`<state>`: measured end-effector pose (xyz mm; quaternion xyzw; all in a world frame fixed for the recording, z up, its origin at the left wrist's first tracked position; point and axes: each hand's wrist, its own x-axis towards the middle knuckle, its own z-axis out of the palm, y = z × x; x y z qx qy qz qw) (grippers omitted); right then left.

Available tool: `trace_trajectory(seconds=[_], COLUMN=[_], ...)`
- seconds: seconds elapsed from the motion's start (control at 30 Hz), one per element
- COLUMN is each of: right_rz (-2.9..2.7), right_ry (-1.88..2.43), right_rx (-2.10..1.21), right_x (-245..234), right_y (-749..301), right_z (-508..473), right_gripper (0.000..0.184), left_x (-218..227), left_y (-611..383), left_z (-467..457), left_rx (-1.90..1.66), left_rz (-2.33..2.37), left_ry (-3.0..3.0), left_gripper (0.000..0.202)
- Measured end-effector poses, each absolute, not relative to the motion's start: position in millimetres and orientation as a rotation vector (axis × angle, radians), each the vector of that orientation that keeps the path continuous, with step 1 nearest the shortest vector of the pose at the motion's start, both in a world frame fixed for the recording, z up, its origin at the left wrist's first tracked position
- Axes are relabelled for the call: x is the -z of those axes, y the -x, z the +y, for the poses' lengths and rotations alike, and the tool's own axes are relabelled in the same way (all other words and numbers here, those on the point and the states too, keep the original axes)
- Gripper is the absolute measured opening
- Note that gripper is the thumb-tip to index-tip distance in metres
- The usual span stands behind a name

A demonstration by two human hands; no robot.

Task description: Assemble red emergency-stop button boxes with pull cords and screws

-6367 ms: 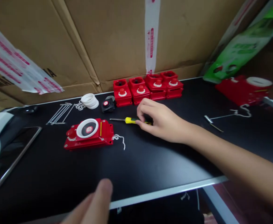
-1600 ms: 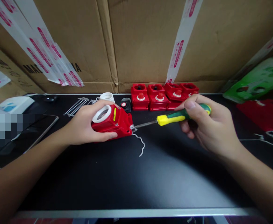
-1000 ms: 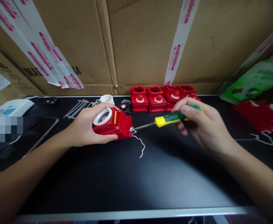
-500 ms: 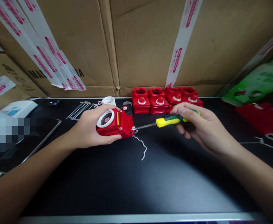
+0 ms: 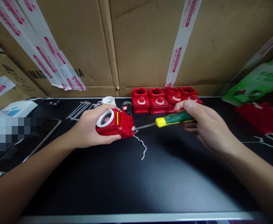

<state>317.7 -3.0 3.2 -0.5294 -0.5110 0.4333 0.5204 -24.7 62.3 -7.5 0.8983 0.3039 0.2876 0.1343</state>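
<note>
My left hand (image 5: 87, 129) is wrapped round a red box (image 5: 124, 124) with a white ring (image 5: 105, 118) on its near-left face and a small yellow label. The box lies tilted on the black table, its narrow end toward the right. In my right hand (image 5: 202, 123) is a screwdriver (image 5: 174, 119) with a green and yellow handle. Its shaft points left, and the tip meets the metal fitting at the box's right end. From that same end a white cord (image 5: 141, 146) trails onto the table. The exact contact at the tip is too small to make out.
Several similar red boxes (image 5: 141, 101) stand along the cardboard (image 5: 146, 46) at the back. Behind my left hand are a white ring part (image 5: 108, 100), a black part (image 5: 127, 107) and metal wire pieces (image 5: 80, 110). A phone (image 5: 33, 146) lies left; another red unit (image 5: 262, 119) sits right.
My right hand has shifted its fingers on the screwdriver handle, and the handle has turned, showing more green. The left hand and red box have stayed put.
</note>
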Motion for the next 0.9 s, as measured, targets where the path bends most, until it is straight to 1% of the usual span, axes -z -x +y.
trace_trajectory(seconds=[0.17, 0.3, 0.4, 0.43, 0.5, 0.53, 0.6, 0.73, 0.77, 0.9], right_rz=[-1.222, -1.230, -1.262, -1.270, -1.280, -1.285, -1.303, -1.345, -1.359, -1.421], right_ry=[1.148, 1.072, 1.121, 1.174, 1.293, 1.340, 1.365, 1.219, 1.181, 1.138], right_rx=[-0.987, -1.049, -1.102, -1.094, -1.044, -1.011, -0.965, -0.974, -0.971, -0.938], right_x=[1.1, 6.0, 3.3, 1.4, -2.3, -3.7, -4.7, 0.2, 1.9, 6.6], right_y=[-319.6, -323.5, -323.8, -323.2, -321.2, -320.0, -318.4, -321.8, -323.7, -329.5], right_z=[-2.3, -1.2, -2.5, -3.2, -4.6, -5.1, -5.7, -4.3, -3.5, -1.3], right_gripper=[0.017, 0.025, 0.019, 0.025, 0.042, 0.045, 0.040, 0.017, 0.013, 0.023], left_x=[6.8, 7.9, 9.3, 9.6, 10.0, 10.2, 10.6, 12.4, 12.9, 12.6], left_y=[24.8, 25.3, 25.8, 26.0, 26.5, 26.8, 27.4, 28.0, 28.0, 27.9], left_z=[62.0, 61.9, 62.2, 62.3, 62.3, 62.2, 62.0, 61.9, 61.9, 62.3], left_rx=[-0.830, -0.801, -0.812, -0.819, -0.827, -0.828, -0.819, -0.815, -0.816, -0.815], left_rz=[0.882, 0.906, 0.902, 0.890, 0.863, 0.858, 0.867, 0.896, 0.902, 0.909], left_ry=[-2.587, -2.586, -2.577, -2.575, -2.574, -2.572, -2.568, -2.550, -2.542, -2.539], left_gripper=[0.069, 0.071, 0.071, 0.070, 0.069, 0.069, 0.068, 0.070, 0.070, 0.071])
